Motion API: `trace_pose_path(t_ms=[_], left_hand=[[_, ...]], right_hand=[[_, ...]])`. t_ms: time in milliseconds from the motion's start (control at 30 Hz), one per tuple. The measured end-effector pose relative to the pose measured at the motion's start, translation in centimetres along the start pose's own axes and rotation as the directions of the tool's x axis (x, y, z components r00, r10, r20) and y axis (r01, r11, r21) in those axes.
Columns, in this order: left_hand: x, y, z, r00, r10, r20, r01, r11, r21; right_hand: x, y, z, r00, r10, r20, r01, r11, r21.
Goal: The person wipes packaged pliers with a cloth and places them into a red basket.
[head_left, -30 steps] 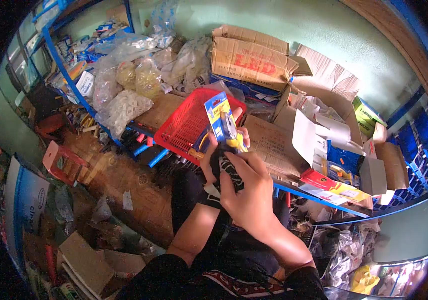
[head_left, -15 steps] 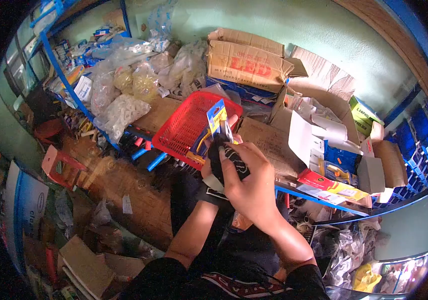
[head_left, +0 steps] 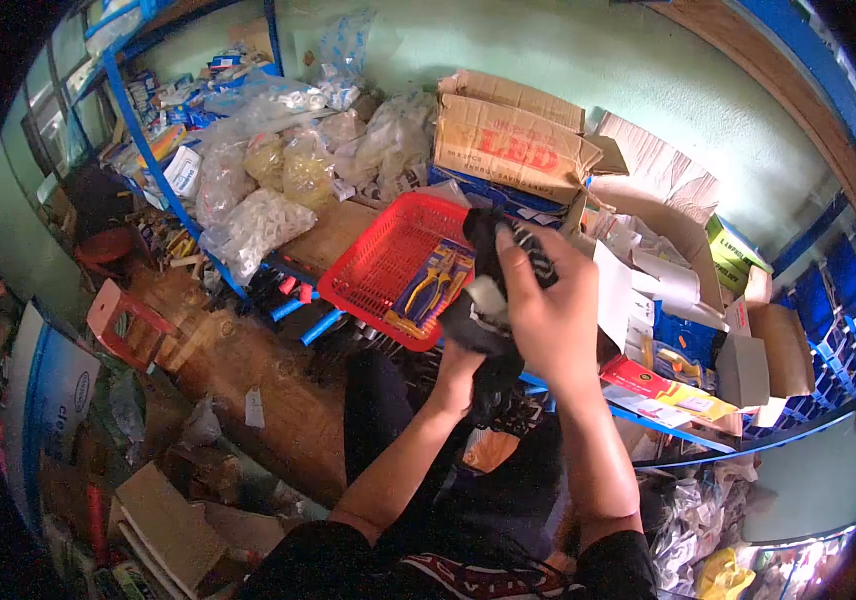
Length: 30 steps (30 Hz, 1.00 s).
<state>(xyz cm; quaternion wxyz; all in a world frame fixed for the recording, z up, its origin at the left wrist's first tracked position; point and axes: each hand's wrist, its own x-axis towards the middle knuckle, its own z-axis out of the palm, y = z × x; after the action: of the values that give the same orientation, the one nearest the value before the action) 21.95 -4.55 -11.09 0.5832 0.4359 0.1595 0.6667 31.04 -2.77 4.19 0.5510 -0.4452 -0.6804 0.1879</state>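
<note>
Both hands are on a crumpled black cloth with white markings, held up at the near right side of a red plastic basket. My right hand is closed round its upper part, thumb toward the basket. Lower down, my left hand grips the hanging folds, its fingers mostly hidden by the cloth. A pale patch shows among the folds between the hands. Inside the red basket, carded packs with yellow-handled tools lie at the near right end, close to the cloth.
Behind the basket stands a cardboard LED box. Clear bags of small parts lie to the left on the shelf. At right is an open carton with packs around it. A red stool stands on the floor at left.
The blue-and-yellow card that stood up from my hands no longer shows there. My right hand has lifted up and right with the cloth, now more spread out. The basket's packs are more exposed.
</note>
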Motion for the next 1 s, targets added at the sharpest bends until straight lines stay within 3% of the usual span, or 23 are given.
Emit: trace_pose_path(t_ms=[33, 67, 133, 167, 267, 300, 333, 400, 467, 533, 600, 633, 667, 700, 733, 767, 800, 833, 867, 900, 933, 967, 1000], left_hand=[[-0.2, 0.2, 0.9, 0.999, 0.013, -0.042, -0.019, 0.986, -0.167], [0.1, 0.5, 1.6, 0.997, 0.032, -0.066, -0.042, 0.986, -0.159], [-0.1, -0.3, 1.0, 0.986, -0.087, -0.139, 0.046, 0.959, -0.280], [0.2, -1.0, -1.0, 0.994, -0.054, 0.096, 0.086, 0.928, -0.362], [1.5, 3.7, 0.4, 0.975, -0.221, -0.007, 0.182, 0.822, -0.540], [2.8, 4.6, 0.4, 0.960, -0.237, -0.148, 0.106, 0.798, -0.594], [4.1, 5.0, -2.7, 0.955, -0.086, 0.282, 0.268, 0.654, -0.708], [7.3, 7.1, -4.0, 0.980, -0.168, 0.106, 0.198, 0.785, -0.587], [10.0, 9.7, -5.8, 0.957, -0.289, -0.001, 0.271, 0.899, -0.343], [13.0, 10.9, -8.6, 0.891, -0.444, -0.094, 0.421, 0.885, -0.197], [15.7, 11.0, -13.1, 0.816, -0.568, -0.109, 0.575, 0.817, 0.046], [16.9, 10.6, -14.6, 0.818, -0.565, -0.111, 0.573, 0.818, 0.053], [18.0, 10.0, -16.0, 0.776, -0.600, -0.195, 0.631, 0.740, 0.231], [18.3, 9.3, -17.0, 0.733, -0.617, -0.287, 0.678, 0.624, 0.388], [18.5, 8.7, -17.2, 0.765, -0.475, -0.435, 0.642, 0.502, 0.580], [19.3, 6.8, -20.6, 0.827, -0.391, -0.404, 0.538, 0.339, 0.772], [19.4, 6.9, -20.2, 0.883, -0.320, -0.344, 0.404, 0.142, 0.904], [19.0, 6.7, -19.8, 0.901, -0.280, -0.331, 0.360, 0.061, 0.931], [18.7, 6.6, -19.5, 0.901, -0.282, -0.330, 0.360, 0.060, 0.931], [18.0, 8.1, -16.5, 0.890, -0.313, -0.331, 0.350, 0.007, 0.937], [17.7, 8.7, -15.1, 0.878, -0.343, -0.333, 0.338, -0.047, 0.940], [18.2, 7.7, -16.5, 0.863, -0.339, -0.374, 0.328, -0.186, 0.926], [18.2, 6.6, -17.6, 0.863, -0.341, -0.374, 0.328, -0.186, 0.926]], right_hand=[[0.6, 0.4, -0.1, 1.000, -0.004, -0.028, 0.002, 0.998, -0.061], [1.3, 0.8, -0.2, 0.997, -0.039, -0.063, 0.037, 0.998, -0.045], [2.2, 0.6, -1.0, 0.988, -0.038, -0.149, 0.036, 0.999, -0.015], [2.4, 0.7, -1.7, 0.982, -0.008, -0.191, 0.008, 1.000, 0.001], [2.6, 0.8, -4.1, 0.943, -0.015, -0.334, 0.035, 0.998, 0.053], [2.5, 0.1, -5.1, 0.898, -0.197, -0.393, 0.170, 0.980, -0.104], [2.2, -0.1, -6.1, 0.898, -0.079, -0.432, 0.106, 0.994, 0.038], [1.3, 0.0, -8.5, 0.818, -0.143, -0.558, 0.092, 0.989, -0.118], [0.4, 0.0, -11.0, 0.794, -0.079, -0.602, 0.106, 0.994, 0.010], [-0.9, 0.8, -13.4, 0.763, -0.213, -0.610, 0.139, 0.976, -0.167], [-1.8, 1.3, -15.4, 0.735, -0.168, -0.657, 0.042, 0.978, -0.204], [-3.0, 2.6, -17.2, 0.773, -0.530, -0.349, -0.002, 0.548, -0.836], [-2.6, 2.6, -17.2, 0.744, -0.104, -0.660, -0.026, 0.983, -0.184], [-3.2, 3.3, -18.2, 0.770, -0.382, -0.511, -0.023, 0.784, -0.621], [-4.0, 4.2, -19.5, 0.791, -0.559, -0.247, 0.000, 0.404, -0.915], [-4.2, 5.0, -20.1, 0.791, -0.559, -0.248, 0.000, 0.406, -0.914], [-4.3, 5.8, -20.6, 0.790, -0.333, -0.516, -0.057, 0.797, -0.601], [-4.5, 6.4, -21.2, 0.768, -0.004, -0.640, -0.108, 0.985, -0.136], [-4.9, 6.9, -22.0, 0.768, -0.003, -0.641, -0.110, 0.984, -0.137], [-5.5, 7.3, -22.8, 0.818, -0.216, -0.534, -0.115, 0.847, -0.518], [-6.0, 7.7, -23.7, 0.863, -0.366, -0.347, -0.084, 0.574, -0.814], [-6.3, 8.1, -24.8, 0.856, -0.420, -0.300, -0.052, 0.508, -0.860], [-6.3, 8.0, -25.0, 0.857, -0.419, -0.301, -0.053, 0.508, -0.860]])
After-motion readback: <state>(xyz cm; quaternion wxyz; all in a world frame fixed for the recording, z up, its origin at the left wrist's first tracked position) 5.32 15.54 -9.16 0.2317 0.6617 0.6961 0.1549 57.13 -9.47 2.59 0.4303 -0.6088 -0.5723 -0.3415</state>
